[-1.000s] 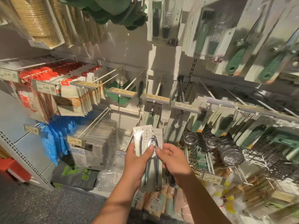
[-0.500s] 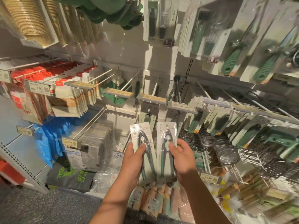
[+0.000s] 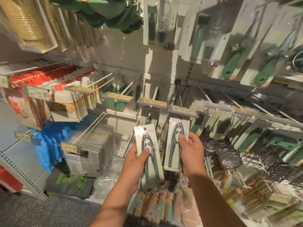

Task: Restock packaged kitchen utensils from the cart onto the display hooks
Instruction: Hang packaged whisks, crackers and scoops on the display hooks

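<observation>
light: bright overhead | glare: plastic packs | shadows: hard on back panel | edges: warped, soft blur

2 bare forearms enter from bottom edge, no sleeves in view (upper arms out of frame). Left hand (image 3: 136, 158) and right hand (image 3: 191, 151) bare: no gloves, rings, watch or wristband visible. Fingernails short, unpainted. Wrists slim, forearms smooth.
</observation>
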A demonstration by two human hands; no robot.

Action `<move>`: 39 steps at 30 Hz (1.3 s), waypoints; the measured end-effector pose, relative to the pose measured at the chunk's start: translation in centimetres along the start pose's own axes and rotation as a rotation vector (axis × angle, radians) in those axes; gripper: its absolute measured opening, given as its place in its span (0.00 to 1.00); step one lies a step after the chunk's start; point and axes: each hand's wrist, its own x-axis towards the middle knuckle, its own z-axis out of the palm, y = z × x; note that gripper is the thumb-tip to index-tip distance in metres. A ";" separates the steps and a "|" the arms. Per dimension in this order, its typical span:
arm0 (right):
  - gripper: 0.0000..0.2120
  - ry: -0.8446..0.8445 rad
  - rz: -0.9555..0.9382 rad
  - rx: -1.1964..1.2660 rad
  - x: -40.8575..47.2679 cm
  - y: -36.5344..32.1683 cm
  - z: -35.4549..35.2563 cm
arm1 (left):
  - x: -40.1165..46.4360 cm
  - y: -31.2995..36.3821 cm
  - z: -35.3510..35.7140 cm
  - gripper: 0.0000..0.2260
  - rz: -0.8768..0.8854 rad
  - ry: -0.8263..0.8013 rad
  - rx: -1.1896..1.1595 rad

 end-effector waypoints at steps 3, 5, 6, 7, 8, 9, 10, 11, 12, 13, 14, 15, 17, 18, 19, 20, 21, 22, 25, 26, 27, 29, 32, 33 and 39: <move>0.21 0.015 0.012 -0.002 1.0 -0.2 0.4 | 0.0 0.2 -0.4 0.10 0.005 0.011 0.002; 0.19 0.044 0.005 -0.067 1.7 -0.4 0.8 | 0.0 0.2 -0.6 0.10 0.013 0.009 -0.001; 0.20 0.061 0.009 -0.101 2.1 -0.4 1.0 | 0.0 0.3 -0.7 0.10 0.015 0.004 -0.006; 0.22 0.066 0.023 -0.129 2.4 -0.4 1.2 | 0.0 0.4 -0.8 0.10 0.015 -0.003 -0.014; 0.24 0.064 0.043 -0.154 2.6 -0.4 1.3 | -0.1 0.5 -0.8 0.10 0.012 -0.010 -0.023; 0.26 0.058 0.068 -0.169 2.7 -0.5 1.3 | -0.2 0.6 -0.8 0.11 0.010 -0.018 -0.031; 0.28 0.050 0.100 -0.173 2.8 -0.4 1.3 | -0.3 0.7 -0.8 0.11 0.012 -0.023 -0.036; 0.29 0.036 0.129 -0.173 2.9 -0.3 1.2 | -0.3 0.7 -0.8 0.11 0.017 -0.024 -0.040; 0.30 0.016 0.155 -0.180 2.8 -0.2 1.0 | -0.4 0.7 -0.8 0.11 0.020 -0.020 -0.048; 0.31 -0.002 0.173 -0.177 2.5 -0.2 0.9 | -0.4 0.7 -0.8 0.11 0.019 -0.012 -0.059; 0.33 -0.022 0.195 -0.163 2.2 0.0 0.8 | -0.4 0.6 -0.8 0.10 0.013 -0.001 -0.070; 0.35 -0.039 0.210 -0.143 1.9 0.3 0.7 | -0.4 0.6 -0.8 0.10 0.004 0.007 -0.078; 0.36 -0.082 0.228 -0.130 1.2 0.8 0.3 | -0.3 0.4 -0.9 0.08 -0.018 0.014 -0.081; 0.35 -0.102 0.237 -0.131 0.9 1.1 0.1 | -0.3 0.3 -0.9 0.07 -0.027 0.014 -0.079; 0.31 -0.124 0.242 -0.146 0.6 1.2 0.0 | -0.2 0.2 -0.8 0.07 -0.032 0.016 -0.077; 0.27 -0.145 0.251 -0.181 0.3 1.4 -0.1 | -0.2 0.1 -0.7 0.06 -0.033 0.022 -0.072; 0.21 -0.176 0.264 -0.213 -0.1 1.5 -0.1 | -0.1 0.1 -0.6 0.06 -0.033 0.030 -0.062; 0.16 -0.208 0.276 -0.223 -0.5 1.6 0.0 | 0.0 0.0 -0.5 0.06 -0.035 0.034 -0.053; 0.11 -0.317 0.255 -0.215 -1.8 2.0 0.5 | 0.1 -0.1 0.0 0.06 -0.039 0.022 -0.076; 0.10 -0.344 0.228 -0.222 -2.1 2.1 0.7 | 0.2 -0.2 0.0 0.06 -0.038 0.022 -0.076; 0.10 -0.363 0.197 -0.221 -2.4 2.1 0.9 | 0.2 -0.3 0.1 0.06 -0.035 0.022 -0.070; 0.08 -0.389 0.154 -0.171 -2.8 2.3 1.2 | 0.2 -0.5 0.2 0.07 -0.030 0.021 -0.054; 0.07 -0.410 0.146 -0.112 -3.1 2.4 1.2 | 0.1 -0.6 0.4 0.07 -0.024 0.006 -0.063; 0.06 -0.403 0.147 -0.094 -3.1 2.4 1.2 | 0.1 -0.6 0.5 0.07 -0.019 0.001 -0.055; 0.07 -0.269 0.106 -0.041 -3.3 3.0 0.4 | -0.1 -0.5 1.6 0.11 -0.018 -0.091 -0.018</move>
